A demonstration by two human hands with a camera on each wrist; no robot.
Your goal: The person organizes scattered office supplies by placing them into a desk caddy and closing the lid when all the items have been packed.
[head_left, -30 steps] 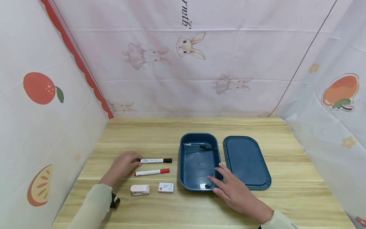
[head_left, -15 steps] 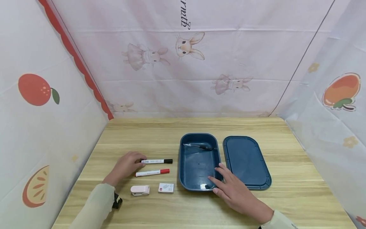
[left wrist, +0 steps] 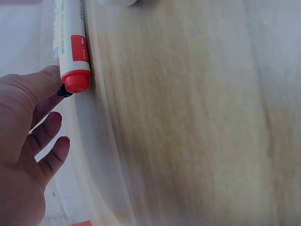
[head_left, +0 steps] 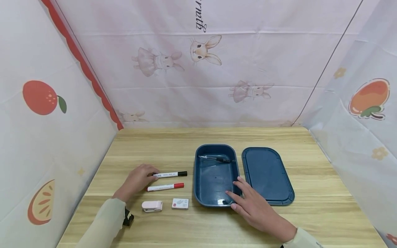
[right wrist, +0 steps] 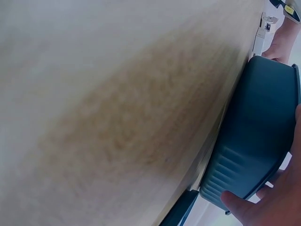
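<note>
A white marker with a black cap [head_left: 169, 174] lies on the table, its left end pinched by my left hand [head_left: 138, 179]. In the left wrist view the thumb meets the marker's dark end behind a red-ended white marker [left wrist: 73, 47]. That red-capped marker [head_left: 164, 187] lies just in front of the black one. My right hand [head_left: 252, 208] rests at the near right corner of a dark blue plastic box [head_left: 196, 179], fingers extended over its rim. In the right wrist view its thumb touches the box's outer wall [right wrist: 258, 117]. A black pen [head_left: 217, 158] lies inside the box.
A blue lid [head_left: 268, 175] lies flat to the right of the box. Nearer to me are a pale pink stapler-like item [head_left: 152, 206] and a small white printed box [head_left: 180, 203]. Printed cloth [head_left: 248, 62] hangs along the back and sides of the wooden table [head_left: 155, 141].
My left hand has shifted slightly right along the black marker's left end, and the red marker has been nudged slightly right. The right hand and the blue box have stayed still.
</note>
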